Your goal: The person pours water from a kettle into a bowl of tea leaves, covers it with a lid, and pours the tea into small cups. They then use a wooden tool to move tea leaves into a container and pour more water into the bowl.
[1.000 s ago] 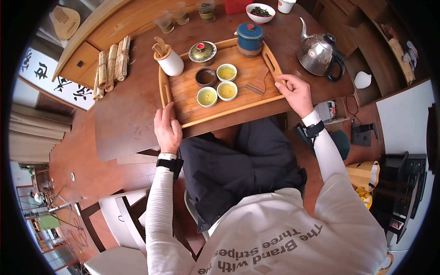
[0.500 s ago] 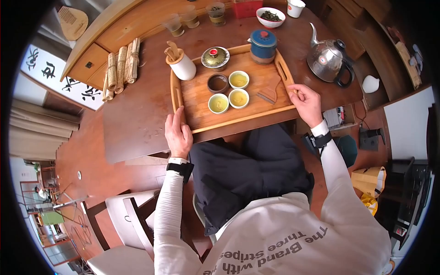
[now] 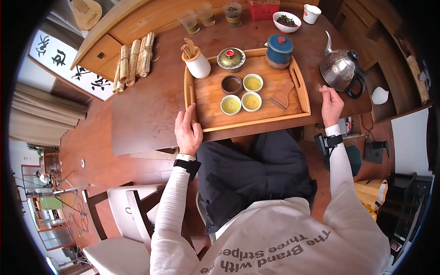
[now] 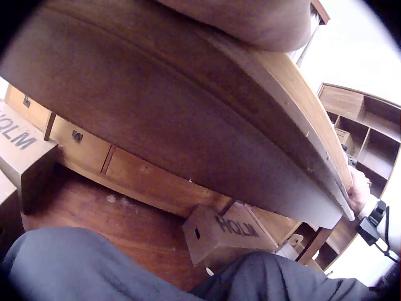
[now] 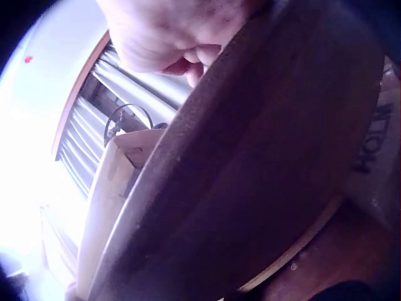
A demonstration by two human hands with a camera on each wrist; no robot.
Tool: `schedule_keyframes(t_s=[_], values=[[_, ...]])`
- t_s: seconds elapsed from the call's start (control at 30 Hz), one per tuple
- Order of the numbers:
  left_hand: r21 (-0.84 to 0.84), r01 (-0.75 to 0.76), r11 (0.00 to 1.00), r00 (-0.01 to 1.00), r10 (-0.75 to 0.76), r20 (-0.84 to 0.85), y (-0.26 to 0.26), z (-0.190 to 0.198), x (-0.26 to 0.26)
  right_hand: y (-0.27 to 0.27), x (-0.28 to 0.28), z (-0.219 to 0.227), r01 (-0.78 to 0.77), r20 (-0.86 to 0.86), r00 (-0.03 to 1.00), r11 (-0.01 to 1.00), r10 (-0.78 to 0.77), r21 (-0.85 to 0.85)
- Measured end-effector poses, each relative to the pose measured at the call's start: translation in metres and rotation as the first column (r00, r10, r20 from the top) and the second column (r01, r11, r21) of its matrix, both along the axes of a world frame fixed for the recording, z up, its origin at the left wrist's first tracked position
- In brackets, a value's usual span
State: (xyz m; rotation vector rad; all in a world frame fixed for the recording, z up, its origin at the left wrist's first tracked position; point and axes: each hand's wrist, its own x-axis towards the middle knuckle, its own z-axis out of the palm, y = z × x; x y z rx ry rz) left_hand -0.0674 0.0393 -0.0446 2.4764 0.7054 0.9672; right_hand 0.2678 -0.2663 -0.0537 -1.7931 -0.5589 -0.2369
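A wooden tray lies on the brown table. The left hand touches its front left corner with fairly straight fingers; in the left wrist view part of this hand shows over the table edge. Off the tray's right side, near the steel kettle, the right hand has loosely bent fingers and holds nothing visible. On the tray are a dark cup, several white cups of yellow-green liquid, a lidded bowl, a blue pot, a white tool holder and a brown brush.
Rolled bamboo slips lie at the table's left. Along the back stand glass cups, a red box, a bowl of leaves and a white cup. A chair stands at lower left.
My right hand has let go of the tray's right side and moved rightward, towards the kettle. My left hand stays at the tray's left corner. The head view has shifted.
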Motion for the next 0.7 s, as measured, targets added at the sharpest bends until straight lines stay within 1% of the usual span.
schedule_keyframes(t_s=[0.03,0.07,0.1,0.13,0.2,0.23,0.33,0.37,0.4,0.47,0.5,0.57,0.6,0.63,0.67,0.7], values=[[0.004,-0.004,1.000,1.000,0.004,-0.004,-0.001,0.001,0.000,0.000,-0.001,-0.001,0.023,0.013,1.000,0.999,-0.023,-0.025],[-0.031,-0.027,0.999,0.999,0.026,-0.032,-0.003,0.003,-0.001,-0.001,-0.003,-0.002,0.021,0.006,1.000,1.000,-0.020,-0.020],[-0.062,-0.049,0.997,0.997,0.045,-0.059,-0.004,0.005,-0.001,0.000,-0.006,0.003,0.037,-0.012,0.999,0.998,-0.037,-0.051],[-0.051,-0.050,0.997,0.997,0.047,-0.062,-0.006,0.007,0.001,0.000,-0.008,0.006,0.052,-0.027,0.998,0.995,-0.055,-0.080],[-0.038,-0.037,0.999,0.999,0.037,-0.003,-0.007,0.010,0.002,0.000,-0.011,0.006,0.038,-0.014,0.999,0.996,-0.039,-0.083],[-0.057,-0.026,0.998,1.000,0.025,-0.009,-0.006,0.010,0.001,0.000,-0.011,0.005,0.026,0.004,1.000,0.995,-0.026,-0.098],[0.015,-0.026,1.000,1.000,0.026,-0.003,-0.001,0.018,0.003,0.002,-0.011,0.008,0.020,0.030,0.999,0.996,-0.018,-0.087],[0.051,-0.020,0.999,0.999,0.018,0.026,0.005,0.021,0.005,0.001,-0.013,0.010,0.031,0.016,0.999,0.992,-0.029,-0.121],[0.054,-0.010,0.998,1.000,0.010,0.013,0.010,0.030,0.009,0.000,-0.014,0.007,0.038,0.003,0.999,0.992,-0.038,-0.118],[-0.089,-0.119,0.989,0.993,0.116,-0.028,0.018,0.056,0.023,0.000,-0.011,0.005,0.015,0.038,0.999,0.997,-0.012,-0.081],[-0.139,-0.139,0.981,0.990,0.138,-0.014,0.022,0.071,0.033,0.000,-0.011,0.006,0.010,0.011,1.000,0.996,-0.009,-0.083],[-0.034,-0.131,0.991,0.991,0.132,0.019,0.041,0.092,0.055,0.003,-0.010,0.006,0.014,0.020,1.000,0.997,-0.013,-0.075],[-0.033,-0.132,0.991,0.991,0.133,0.019,0.048,0.103,0.066,0.002,-0.011,0.005,0.030,0.023,0.999,0.997,-0.028,-0.074],[-0.065,-0.116,0.991,0.991,0.119,0.059,0.053,0.113,0.076,0.000,-0.012,0.003,0.031,0.023,0.999,0.997,-0.029,-0.075],[-0.093,-0.098,0.991,0.989,0.107,0.104,0.058,0.121,0.087,0.000,-0.011,0.002,0.025,-0.017,0.999,0.996,-0.027,-0.083],[-0.089,-0.095,0.991,0.988,0.105,0.112,0.063,0.124,0.098,0.001,-0.009,0.002,0.021,-0.054,0.998,0.996,-0.026,-0.087]])
